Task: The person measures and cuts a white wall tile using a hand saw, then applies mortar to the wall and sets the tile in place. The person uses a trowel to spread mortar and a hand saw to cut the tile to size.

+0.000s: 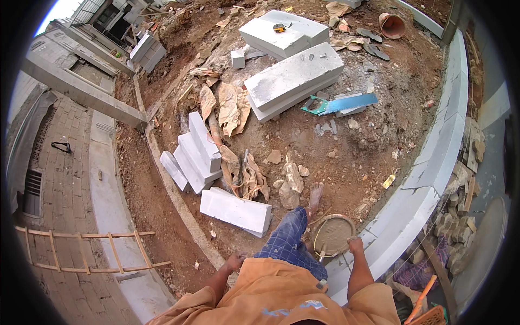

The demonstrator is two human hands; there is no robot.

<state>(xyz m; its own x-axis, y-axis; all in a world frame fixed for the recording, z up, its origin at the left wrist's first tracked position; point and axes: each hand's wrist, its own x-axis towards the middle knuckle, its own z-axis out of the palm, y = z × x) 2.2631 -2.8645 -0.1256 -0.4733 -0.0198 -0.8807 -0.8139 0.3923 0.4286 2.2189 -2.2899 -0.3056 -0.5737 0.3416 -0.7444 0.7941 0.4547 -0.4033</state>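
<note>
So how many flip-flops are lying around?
2: one grey flip-flop beside the tipped reddish bucket, another flip-flop just below it, towards the saw. More could be hidden.

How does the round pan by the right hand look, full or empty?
Not empty: grey-brown mix spreads across the inside of the round pan. Cannot tell how deep it is.

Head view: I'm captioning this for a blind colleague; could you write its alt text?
A worker's right hand is at the rim of a round bucket beside a low block wall; the left hand is beside the orange shirt. Ahead are pale blocks, a blue-bladed handsaw and a tape measure.
</note>
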